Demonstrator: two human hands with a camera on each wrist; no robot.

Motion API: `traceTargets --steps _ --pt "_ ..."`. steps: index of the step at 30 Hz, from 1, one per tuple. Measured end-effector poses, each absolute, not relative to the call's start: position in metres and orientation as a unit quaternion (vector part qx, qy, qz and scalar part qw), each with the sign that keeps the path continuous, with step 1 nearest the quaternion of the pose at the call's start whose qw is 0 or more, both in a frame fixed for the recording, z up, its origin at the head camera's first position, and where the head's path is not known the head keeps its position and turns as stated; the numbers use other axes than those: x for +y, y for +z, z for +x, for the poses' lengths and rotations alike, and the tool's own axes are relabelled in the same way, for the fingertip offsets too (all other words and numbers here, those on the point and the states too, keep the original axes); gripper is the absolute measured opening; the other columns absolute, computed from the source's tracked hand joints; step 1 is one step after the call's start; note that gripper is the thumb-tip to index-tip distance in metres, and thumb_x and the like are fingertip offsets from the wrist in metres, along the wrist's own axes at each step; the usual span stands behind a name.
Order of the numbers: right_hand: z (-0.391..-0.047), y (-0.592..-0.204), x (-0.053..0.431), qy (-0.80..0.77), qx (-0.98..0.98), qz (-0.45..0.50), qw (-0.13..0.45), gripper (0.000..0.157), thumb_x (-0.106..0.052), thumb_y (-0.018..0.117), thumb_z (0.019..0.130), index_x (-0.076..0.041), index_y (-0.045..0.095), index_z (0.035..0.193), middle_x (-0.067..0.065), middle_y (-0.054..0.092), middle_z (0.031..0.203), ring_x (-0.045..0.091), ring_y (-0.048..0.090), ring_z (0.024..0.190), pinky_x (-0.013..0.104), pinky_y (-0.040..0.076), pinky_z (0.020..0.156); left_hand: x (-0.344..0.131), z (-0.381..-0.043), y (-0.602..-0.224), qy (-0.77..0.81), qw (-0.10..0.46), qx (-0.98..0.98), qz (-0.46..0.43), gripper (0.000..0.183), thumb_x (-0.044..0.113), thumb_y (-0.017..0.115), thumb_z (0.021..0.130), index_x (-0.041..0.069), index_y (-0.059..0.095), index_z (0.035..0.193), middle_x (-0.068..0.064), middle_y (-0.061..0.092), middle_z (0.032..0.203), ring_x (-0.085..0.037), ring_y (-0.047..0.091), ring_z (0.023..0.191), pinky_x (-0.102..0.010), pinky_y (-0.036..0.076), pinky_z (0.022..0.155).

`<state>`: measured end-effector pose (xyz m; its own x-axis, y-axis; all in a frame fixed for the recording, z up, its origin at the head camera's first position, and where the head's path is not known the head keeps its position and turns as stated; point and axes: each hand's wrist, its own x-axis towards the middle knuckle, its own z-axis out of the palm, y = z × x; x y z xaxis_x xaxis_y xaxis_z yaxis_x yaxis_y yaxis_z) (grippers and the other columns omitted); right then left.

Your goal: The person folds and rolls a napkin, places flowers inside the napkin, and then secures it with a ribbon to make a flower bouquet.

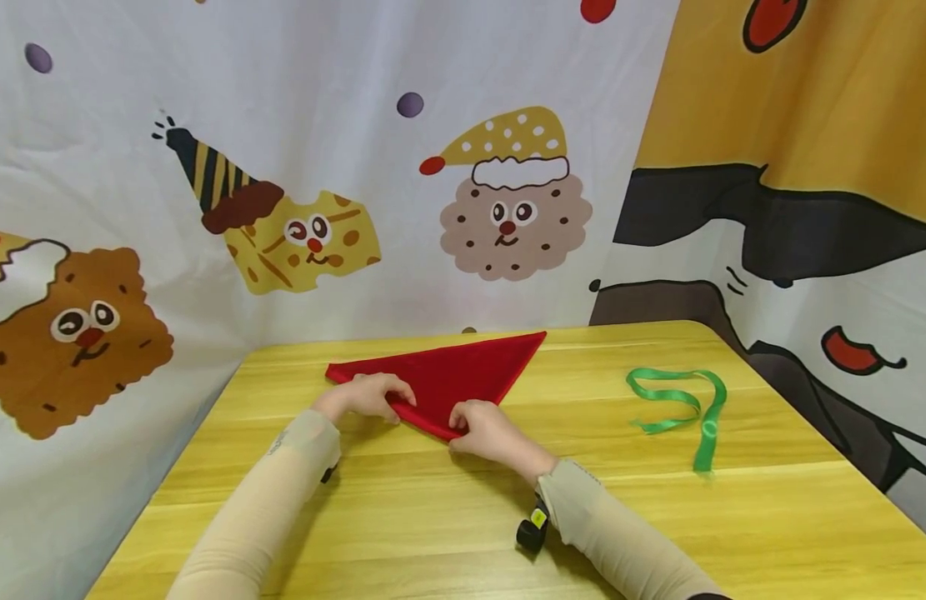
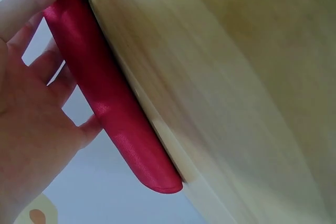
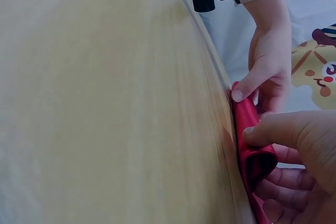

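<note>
A red cloth (image 1: 463, 375) lies on the table with a long straight edge at the back and a pointed corner at the far right. Its near edge is folded over into a flat roll (image 2: 100, 87), whose open end shows as a loop in the right wrist view. My left hand (image 1: 368, 395) pinches this roll on the left, thumb on the near side and fingers behind. Further right, my right hand (image 1: 493, 432) pinches the roll close to its open end, its thumb (image 3: 257, 135) pressed on the fabric and its other fingers curled beneath.
A loose green ribbon (image 1: 708, 429) lies in bends on the right side of the wooden table (image 1: 402, 533). Behind the table hangs a curtain (image 1: 342, 100) printed with cartoon biscuits and cheese. A small black device (image 1: 533, 533) hangs under the right wrist.
</note>
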<state>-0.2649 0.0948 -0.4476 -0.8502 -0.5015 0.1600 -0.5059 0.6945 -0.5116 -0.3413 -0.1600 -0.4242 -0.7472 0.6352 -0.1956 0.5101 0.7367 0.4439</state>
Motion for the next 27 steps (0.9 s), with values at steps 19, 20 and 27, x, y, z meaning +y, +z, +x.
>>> traceTargets --steps 19,20,27 --pt "-0.2737 -0.4491 0.1006 0.382 -0.893 0.238 -0.029 0.019 -0.010 0.075 0.083 -0.007 0.065 0.099 0.000 0.065 0.083 0.010 0.061 0.072 0.025 0.050 0.065 -0.1661 -0.3376 -0.4162 0.213 0.162 0.919 0.291 0.026 0.021 0.066 0.091 0.020 0.062 0.117 0.002 0.060 0.120 -0.023 0.053 0.115 -0.060 0.022 0.099" --pt "-0.2741 -0.4495 0.1010 0.380 -0.893 0.238 -0.026 0.020 -0.010 0.075 0.083 -0.008 0.064 0.100 -0.001 0.065 0.083 0.010 0.060 0.074 0.025 0.050 0.066 -0.1661 -0.3376 -0.4161 0.219 0.161 0.918 0.288 0.024 0.021 0.066 0.091 0.020 0.060 0.115 0.002 0.060 0.120 -0.023 0.053 0.116 -0.060 0.021 0.099" --pt "-0.2747 -0.4522 0.1023 0.387 -0.890 0.242 -0.022 0.025 -0.008 0.071 0.085 -0.008 0.062 0.108 -0.002 0.064 0.083 0.011 0.060 0.076 0.026 0.050 0.064 -0.1651 -0.3378 -0.4167 0.213 0.153 0.922 0.285 0.011 0.023 0.063 0.095 0.022 0.060 0.105 0.010 0.062 0.102 -0.015 0.055 0.090 -0.057 0.022 0.094"
